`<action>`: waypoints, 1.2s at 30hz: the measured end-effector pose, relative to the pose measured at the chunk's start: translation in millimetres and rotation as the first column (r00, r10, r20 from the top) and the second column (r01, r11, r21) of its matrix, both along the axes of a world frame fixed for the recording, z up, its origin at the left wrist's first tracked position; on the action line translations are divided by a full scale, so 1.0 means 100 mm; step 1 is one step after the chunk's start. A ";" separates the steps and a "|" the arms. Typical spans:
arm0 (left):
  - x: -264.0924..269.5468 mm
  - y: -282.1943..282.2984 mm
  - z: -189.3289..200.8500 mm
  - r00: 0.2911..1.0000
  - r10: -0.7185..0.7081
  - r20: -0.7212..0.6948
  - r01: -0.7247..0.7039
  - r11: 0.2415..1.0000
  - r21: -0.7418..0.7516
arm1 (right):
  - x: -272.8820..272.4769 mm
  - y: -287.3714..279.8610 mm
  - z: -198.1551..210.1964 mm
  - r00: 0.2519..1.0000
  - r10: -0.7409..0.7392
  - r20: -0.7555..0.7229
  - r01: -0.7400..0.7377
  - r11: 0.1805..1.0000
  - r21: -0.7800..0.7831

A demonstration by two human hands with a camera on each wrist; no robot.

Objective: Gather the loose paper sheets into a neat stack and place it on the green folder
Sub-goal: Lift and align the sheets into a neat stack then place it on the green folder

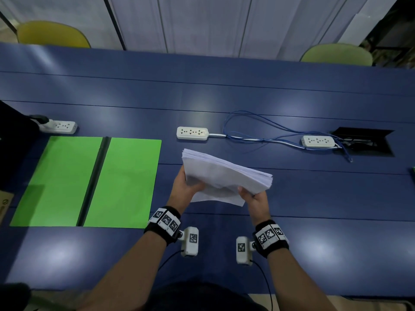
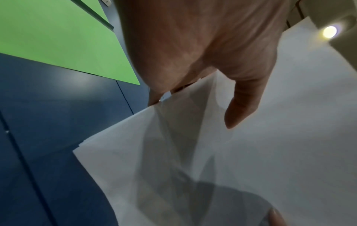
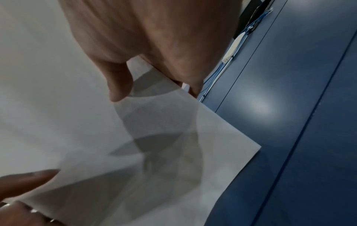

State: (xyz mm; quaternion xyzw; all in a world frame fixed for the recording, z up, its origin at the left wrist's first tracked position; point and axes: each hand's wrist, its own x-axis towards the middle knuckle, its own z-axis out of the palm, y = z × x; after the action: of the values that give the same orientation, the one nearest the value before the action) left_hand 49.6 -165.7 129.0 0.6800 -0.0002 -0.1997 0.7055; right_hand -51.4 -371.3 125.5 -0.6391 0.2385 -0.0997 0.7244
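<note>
Blue table; both hands grip paper stack, fingers underneath seemingly hidden.

head view overhead; wrist views close on paper

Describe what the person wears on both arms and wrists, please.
Both forearms are bare, without sleeves. The left wrist and right wrist each carry a black band with black-and-white square marker tags. A small white camera box with its own tag and thin black cable hangs from each band.

We see dim, cool overhead light pooling as soft glare patches on the desk. Wrist views are blurred, with layered shadows across the paper sheets; head-view edges bow outward.
</note>
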 end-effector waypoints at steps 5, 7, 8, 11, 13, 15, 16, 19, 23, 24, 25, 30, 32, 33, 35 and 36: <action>-0.03 0.01 0.02 0.999 -0.033 -0.004 0.033 0.999 0.001 | 0.01 -0.02 0.01 1.000 0.018 0.009 -0.019 0.999 0.039; -0.03 0.01 0.05 1.000 -0.027 -0.006 0.027 1.000 0.008 | 0.02 -0.04 0.00 1.000 0.007 0.017 -0.008 0.998 0.062; -0.04 0.02 0.06 0.999 -0.033 -0.010 0.033 0.999 0.011 | 0.03 -0.05 0.00 1.000 0.005 0.019 -0.006 0.998 0.062; -0.04 0.06 0.06 0.999 -0.040 -0.005 0.040 0.999 0.010 | 0.04 -0.07 0.00 0.999 0.003 0.034 -0.005 0.998 0.059; -0.05 0.06 0.08 1.000 -0.027 -0.004 0.028 1.000 0.015 | 0.04 -0.08 0.02 0.999 0.002 0.038 -0.005 0.998 0.055; -0.06 0.06 0.13 1.000 -0.021 -0.005 0.021 1.000 0.014 | 0.04 -0.08 0.05 0.999 0.027 0.044 -0.029 0.998 0.046; -0.07 0.06 0.17 1.000 -0.012 0.007 0.012 1.000 0.010 | 0.03 -0.08 0.05 0.998 0.035 0.052 -0.037 0.998 0.043; -0.07 0.07 0.29 0.995 0.027 0.100 -0.023 0.999 -0.040 | 0.03 -0.11 0.03 0.997 0.027 0.076 -0.031 0.998 0.048; -0.06 0.02 0.45 0.983 -0.036 0.177 0.047 0.997 -0.054 | 0.04 -0.10 0.06 0.997 0.002 0.081 -0.006 0.999 0.054; -0.05 0.01 0.45 0.981 -0.036 0.192 0.047 0.997 -0.053 | 0.04 -0.10 0.07 0.996 -0.005 0.086 0.000 0.999 0.054; -0.03 0.00 0.45 0.979 -0.035 0.200 0.048 0.997 -0.057 | 0.04 -0.10 0.06 0.996 -0.010 0.088 0.005 0.998 0.056; -0.01 -0.02 0.44 0.981 -0.019 0.194 0.038 0.995 -0.095 | 0.02 -0.11 0.08 0.996 -0.023 0.088 0.016 0.997 0.075; -0.02 -0.04 0.43 0.990 0.020 0.139 -0.001 0.990 -0.141 | 0.01 -0.09 0.10 0.996 -0.018 0.092 0.011 0.997 0.074; -0.03 -0.06 0.44 0.993 0.057 0.103 -0.041 0.988 -0.149 | 0.01 -0.09 0.10 0.995 -0.016 0.097 0.009 0.997 0.076; -0.04 -0.13 0.52 0.987 0.160 0.033 -0.154 0.978 -0.138 | 0.02 -0.09 0.08 0.995 -0.008 0.102 -0.001 0.997 0.082; -0.03 -0.17 0.57 0.977 0.211 0.004 -0.209 0.968 -0.138 | 0.02 -0.08 0.08 0.995 -0.004 0.098 -0.004 0.997 0.082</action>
State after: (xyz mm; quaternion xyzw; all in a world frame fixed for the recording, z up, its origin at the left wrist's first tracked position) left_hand 46.5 -182.6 185.6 0.6280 0.0516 -0.1171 0.7676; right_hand -49.9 -379.6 133.3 -0.6030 0.2066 -0.1210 0.7609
